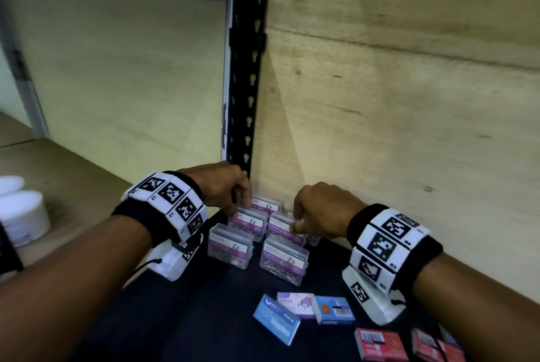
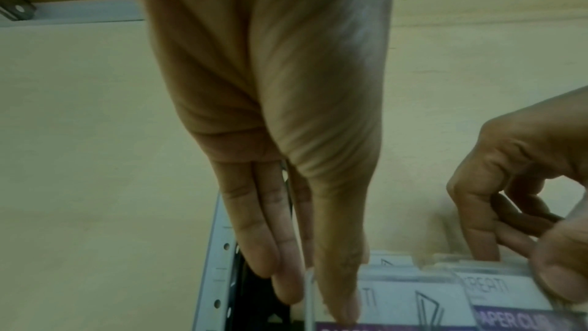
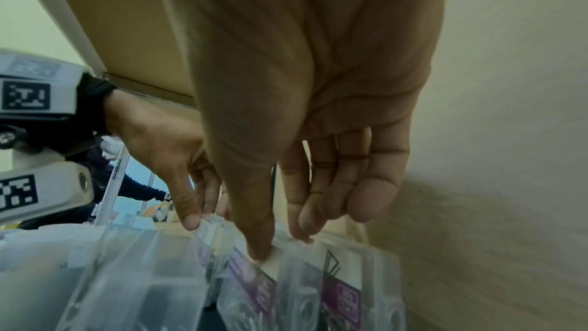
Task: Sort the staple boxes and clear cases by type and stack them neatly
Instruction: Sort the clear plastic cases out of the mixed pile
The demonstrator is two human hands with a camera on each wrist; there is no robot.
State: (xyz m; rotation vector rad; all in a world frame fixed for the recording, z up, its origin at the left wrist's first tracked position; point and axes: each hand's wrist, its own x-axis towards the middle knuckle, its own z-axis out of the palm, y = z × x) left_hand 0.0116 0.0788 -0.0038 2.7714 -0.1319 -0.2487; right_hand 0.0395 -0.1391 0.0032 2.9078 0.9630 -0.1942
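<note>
Both hands are working at the back corner of a dark shelf surface (image 1: 204, 303), against a plywood wall (image 1: 394, 98) and a black slotted upright (image 1: 248, 69). Left hand (image 1: 225, 186) is pinching the left end of a clear paper-clip case (image 1: 248, 220) in the middle row, thumb (image 2: 337, 286) on the near face, fingers (image 2: 254, 248) reaching down behind the end; grip is closed on that case. Right hand (image 1: 324, 209) is pinching the neighbouring clear case (image 1: 285, 230) just to the right, thumb (image 3: 257, 235) pressing on its labelled top, fingers (image 3: 318, 198) curling over the far edge; grip is closed on it too. The two held cases are sitting side by side, touching or nearly so. One more clear case (image 1: 267, 204) is standing behind them near the wall; two front clear cases (image 1: 230, 249) and (image 1: 283, 264) are sitting in front, all with purple "PAPER CLIP" labels, all flat on the shelf. Staple boxes are lying loose nearer the person: blue "Staples" box (image 1: 276, 322), white-purple box (image 1: 295, 301), second blue box (image 1: 333, 310) touching it, red boxes (image 1: 380, 345) at the lower right edge, not stacked. White tubs (image 1: 23, 215) are sitting at far left on a lower surface. Tag bands (image 1: 169, 207) are showing on both wrists
</note>
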